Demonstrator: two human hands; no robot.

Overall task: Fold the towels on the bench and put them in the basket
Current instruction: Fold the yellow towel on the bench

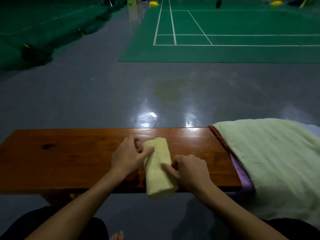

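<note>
a small yellow towel (160, 168) is seen on the wooden bench (69, 158), already folded or rolled into a narrow bundle, its near end overhanging the bench's front edge. the left hand (129, 157) is laid against the bundle's left side, thumb stretched across the top and fingers loosely extended, so the towel is pressed rather than gripped. the right hand (189, 170) is set against the bundle's right side, thumb on the cloth and fingers curled under; whether a layer is pinched cannot be told.

this towel is judged nearly finished. at the bench's right end a pale green towel (270, 163) is spread unfolded, with a purple cloth (242, 174) and a brown edge showing beneath it, so more folding appears to be left. no basket is in view, and nothing can be judged as stowed.

bare bench is left open to the bundle's left; to its right, less room is left before the green towel.
</note>
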